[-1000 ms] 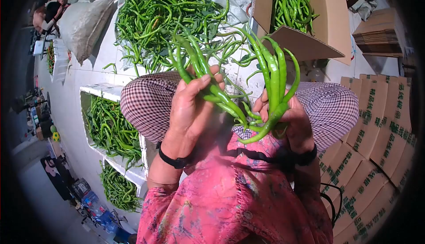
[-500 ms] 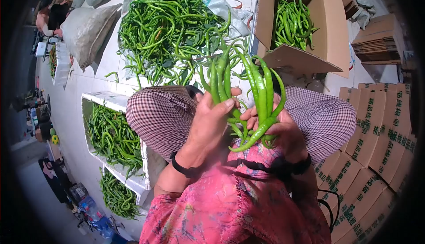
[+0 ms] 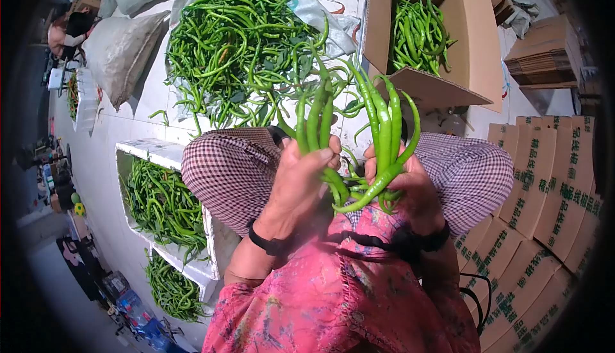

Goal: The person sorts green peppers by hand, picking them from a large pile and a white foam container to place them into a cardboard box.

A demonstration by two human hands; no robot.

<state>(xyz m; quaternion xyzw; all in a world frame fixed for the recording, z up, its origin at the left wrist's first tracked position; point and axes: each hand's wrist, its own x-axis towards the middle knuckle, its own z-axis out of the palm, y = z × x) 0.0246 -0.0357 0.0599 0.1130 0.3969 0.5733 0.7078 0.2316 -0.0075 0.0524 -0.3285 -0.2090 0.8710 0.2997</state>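
My left hand [image 3: 304,177] is closed around a bunch of long green chili peppers [image 3: 314,122], their tips and stems sticking out above and below the fist. A second bunch of green chili peppers [image 3: 385,132] is gripped in my right hand [image 3: 410,183], with one curved pepper lying across its lower end. The two bunches are held side by side above my lap, a small gap between them. Beyond my hands spreads a large heap of green chili peppers [image 3: 237,45] with some leaves, on a pale plastic sack [image 3: 330,16].
An open cardboard box [image 3: 471,39] at the upper right holds green peppers. White foam boxes [image 3: 150,148] of peppers stand at left. Printed cartons [image 3: 532,180] and flattened cardboard [image 3: 544,58] are on the right. Full sacks [image 3: 122,45] and a person [image 3: 67,32] appear at upper left.
My hands have moved slightly apart, separating the two bunches. The left fingers have closed more tightly round theirs. The view has shifted a little.
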